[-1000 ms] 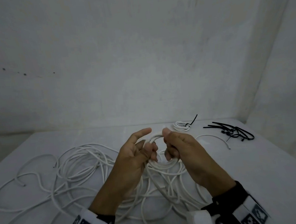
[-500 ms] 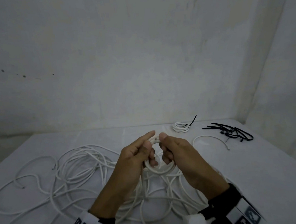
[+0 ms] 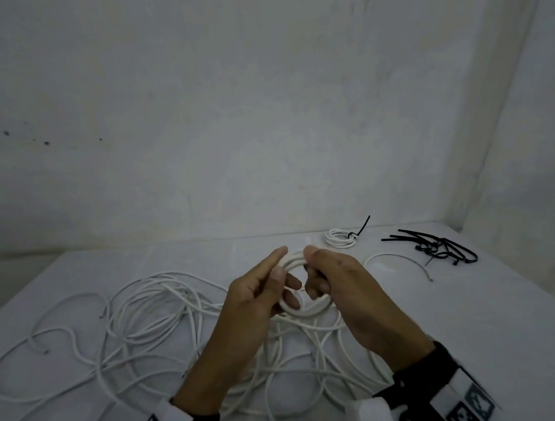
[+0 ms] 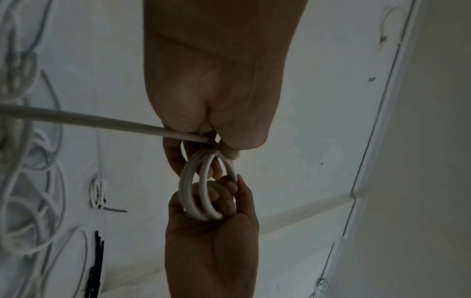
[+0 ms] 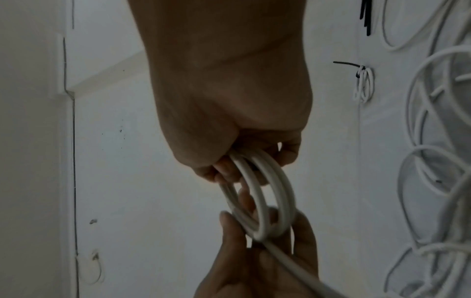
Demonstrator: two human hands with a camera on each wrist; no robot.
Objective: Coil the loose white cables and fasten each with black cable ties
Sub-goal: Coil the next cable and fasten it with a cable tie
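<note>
While my left hand (image 3: pixel 259 297) and right hand (image 3: pixel 340 284) are both pinching the small white coil (image 3: pixel 304 310) above the counter (image 3: pixel 476 344), I am fearing its springy turns are slipping apart before a black cable tie (image 3: pixel 436 247), lying well apart, is binding them.

1. Dim, flat, greyish light throughout; no glare, no hard shadows.
2. Backlit and dark: both palms before the white table (image 4: pixel 305 100).
3. Blurred at picture edges beside the table: loose cables (image 4: pixel 23 141).
4. Bowed by wide-angle distortion: table edge.
</note>
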